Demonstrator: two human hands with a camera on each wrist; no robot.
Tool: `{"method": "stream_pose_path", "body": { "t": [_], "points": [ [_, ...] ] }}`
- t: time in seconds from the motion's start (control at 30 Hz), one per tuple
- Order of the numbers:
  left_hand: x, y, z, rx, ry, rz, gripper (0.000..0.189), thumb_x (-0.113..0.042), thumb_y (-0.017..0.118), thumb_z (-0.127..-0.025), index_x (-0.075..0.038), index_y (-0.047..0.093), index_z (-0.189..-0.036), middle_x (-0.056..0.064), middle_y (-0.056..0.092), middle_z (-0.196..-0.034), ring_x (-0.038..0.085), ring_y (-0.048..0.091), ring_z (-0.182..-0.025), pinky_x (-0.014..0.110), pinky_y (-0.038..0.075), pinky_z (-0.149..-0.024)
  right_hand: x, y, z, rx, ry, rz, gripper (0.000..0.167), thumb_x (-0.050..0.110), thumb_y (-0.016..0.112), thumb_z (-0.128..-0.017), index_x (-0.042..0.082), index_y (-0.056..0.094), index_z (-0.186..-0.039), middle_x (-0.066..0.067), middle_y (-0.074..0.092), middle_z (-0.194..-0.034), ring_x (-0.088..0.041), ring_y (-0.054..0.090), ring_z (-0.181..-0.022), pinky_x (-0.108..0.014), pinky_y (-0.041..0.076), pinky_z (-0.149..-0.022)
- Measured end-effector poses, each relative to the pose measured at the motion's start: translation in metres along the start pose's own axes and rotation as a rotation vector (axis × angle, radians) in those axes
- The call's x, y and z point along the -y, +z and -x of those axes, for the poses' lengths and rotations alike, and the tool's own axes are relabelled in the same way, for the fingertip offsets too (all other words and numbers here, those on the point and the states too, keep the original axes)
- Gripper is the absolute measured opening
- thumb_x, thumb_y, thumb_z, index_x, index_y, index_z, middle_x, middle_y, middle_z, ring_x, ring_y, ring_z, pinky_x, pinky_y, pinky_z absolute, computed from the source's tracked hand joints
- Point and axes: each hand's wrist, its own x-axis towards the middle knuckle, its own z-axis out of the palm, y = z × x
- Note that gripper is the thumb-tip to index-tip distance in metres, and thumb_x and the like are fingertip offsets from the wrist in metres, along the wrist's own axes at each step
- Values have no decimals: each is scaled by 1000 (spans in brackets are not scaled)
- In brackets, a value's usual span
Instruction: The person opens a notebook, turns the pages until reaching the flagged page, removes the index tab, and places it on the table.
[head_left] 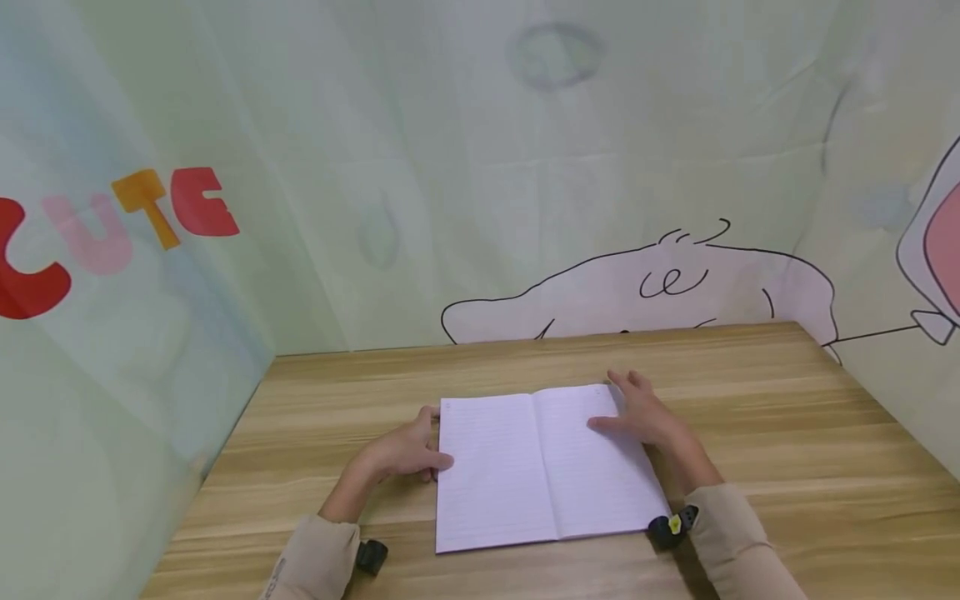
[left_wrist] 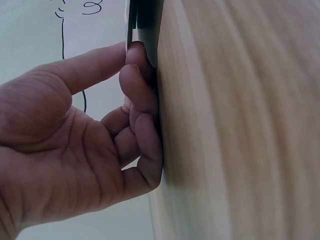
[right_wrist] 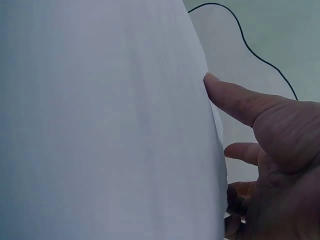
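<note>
An open notebook (head_left: pixel 495 475) with white lined pages lies on the wooden table, its centre fold running toward the person. At its left edge my left hand (head_left: pixel 408 448) grips it, thumb over the page and fingers curled at the underside. The left wrist view shows the notebook's thin edge (left_wrist: pixel 129 22) between that thumb and the fingers (left_wrist: pixel 137 87). By the upper right corner is my right hand (head_left: pixel 641 412), its thumb lying on the right page (right_wrist: pixel 115 120) and its other fingers spread at and past the outer edge.
The wooden table (head_left: pixel 787 433) extends around the notebook. Behind it hangs a pale green backdrop (head_left: pixel 360 167) with a cartoon drawing and coloured letters. Dark wrist devices (head_left: pixel 371 557) sit by both beige sleeves (head_left: pixel 735 533).
</note>
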Motion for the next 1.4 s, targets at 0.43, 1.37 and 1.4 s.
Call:
{"method": "stream_pose_path", "body": {
  "t": [0.43, 1.37, 1.4],
  "points": [
    [1, 2, 0, -7, -5, -6, 82, -4, 70, -90, 6, 16, -150, 6, 57, -65, 15, 50, -56, 27, 38, -57, -3, 4, 0, -10, 51, 38, 93, 46, 78, -84, 8, 32, -155, -37, 6, -156, -65, 23, -135, -74, 30, -100],
    [-1, 3, 1, -21, -17, -17, 79, -4, 69, -92, 6, 17, -150, 6, 57, -65, 15, 48, -55, 27, 37, -56, 2, -9, -2, -87, 22, -250, 55, 27, 74, -91, 2, 48, -132, -30, 40, -143, -47, 41, -128, -61, 37, -101],
    [-1, 3, 1, -22, -17, -18, 79, -4, 69, -92, 7, 17, -150, 6, 57, -65, 15, 48, -55, 27, 37, -56, 3, -11, 0, -88, 30, -254, 50, 27, 74, -92, 1, 50, -127, -28, 46, -136, -44, 46, -121, -56, 42, -97]
  ]
}}
